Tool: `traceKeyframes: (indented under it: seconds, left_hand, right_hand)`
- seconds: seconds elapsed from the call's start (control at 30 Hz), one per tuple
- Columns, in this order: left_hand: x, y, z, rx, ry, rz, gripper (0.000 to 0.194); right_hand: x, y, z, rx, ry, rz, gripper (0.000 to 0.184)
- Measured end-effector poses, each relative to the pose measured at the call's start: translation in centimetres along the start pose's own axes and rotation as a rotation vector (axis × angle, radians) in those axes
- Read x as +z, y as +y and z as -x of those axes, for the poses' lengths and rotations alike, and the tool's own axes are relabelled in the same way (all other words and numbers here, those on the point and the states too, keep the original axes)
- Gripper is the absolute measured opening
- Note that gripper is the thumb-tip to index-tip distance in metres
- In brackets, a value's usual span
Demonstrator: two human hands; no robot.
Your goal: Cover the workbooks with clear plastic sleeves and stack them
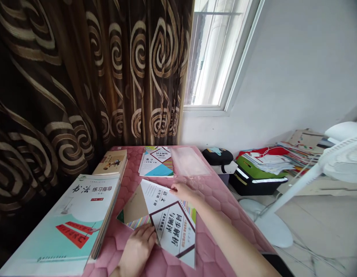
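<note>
A workbook (166, 219) with a white cover, dark diamond frame and Chinese print lies turned at an angle on the pink quilted cloth (106, 265). My left hand (139, 246) has its fingers bent over the near left edge of the workbook; the thumb is hidden. On the far edge, my right hand (182, 191) pinches the cover between thumb and fingers. Behind it rest several similar booklets (156, 163), beside a translucent plastic sheet (191, 161). To the left, a calligraphy practice book (80, 207) tops a stack, with a tan book (111, 161) farther back.
A patterned brown curtain (149, 73) hangs behind the table, beside a window (215, 57). At the right stands a white fan (294, 192) with cables on the floor. A black case (218, 156) and a green and black bag (259, 169) with papers sit by the wall.
</note>
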State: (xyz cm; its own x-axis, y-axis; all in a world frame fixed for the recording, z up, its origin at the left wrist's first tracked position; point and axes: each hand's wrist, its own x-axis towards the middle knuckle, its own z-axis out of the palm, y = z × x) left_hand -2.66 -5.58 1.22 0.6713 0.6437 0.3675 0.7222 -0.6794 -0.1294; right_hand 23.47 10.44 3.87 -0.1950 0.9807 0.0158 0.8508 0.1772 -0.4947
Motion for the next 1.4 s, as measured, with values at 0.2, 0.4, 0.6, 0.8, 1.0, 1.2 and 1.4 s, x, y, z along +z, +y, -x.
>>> traceKeyframes:
  seconds: [0.2,0.4,0.6,0.8,1.0,1.2,1.4]
  left_hand:
    - [0.0,-1.3,-0.4,-0.14,0.076,0.038,0.04]
    - [0.5,-7.1,-6.4,-0.537,0.259,0.215,0.035]
    - [3.0,-11.9,-11.7,-0.69,0.12,0.551,0.035]
    - [3.9,-12.2,-11.0,-0.679,0.092,0.582,0.036]
    - [3.4,-11.9,-10.5,-0.737,0.001,0.541,0.038]
    - [3.6,-9.5,-10.7,-0.815,-0.058,0.368,0.042]
    - [3.7,-7.8,-9.4,-0.712,-0.047,0.273,0.041]
  right_hand:
    - [0.4,0.9,1.5,0.021,0.064,-0.153,0.023]
    - [2.1,1.7,3.9,0.181,0.228,-0.246,0.035]
    - [2.2,1.0,4.8,0.23,0.243,-0.169,0.027]
    - [1.0,0.7,4.5,0.194,0.17,0.007,0.038]
    - [1.1,0.5,4.3,0.239,0.116,0.149,0.046]
    - [1.7,0.2,4.5,0.274,0.115,0.245,0.049]
    - [1.5,0.3,5.3,0.178,0.186,0.267,0.047]
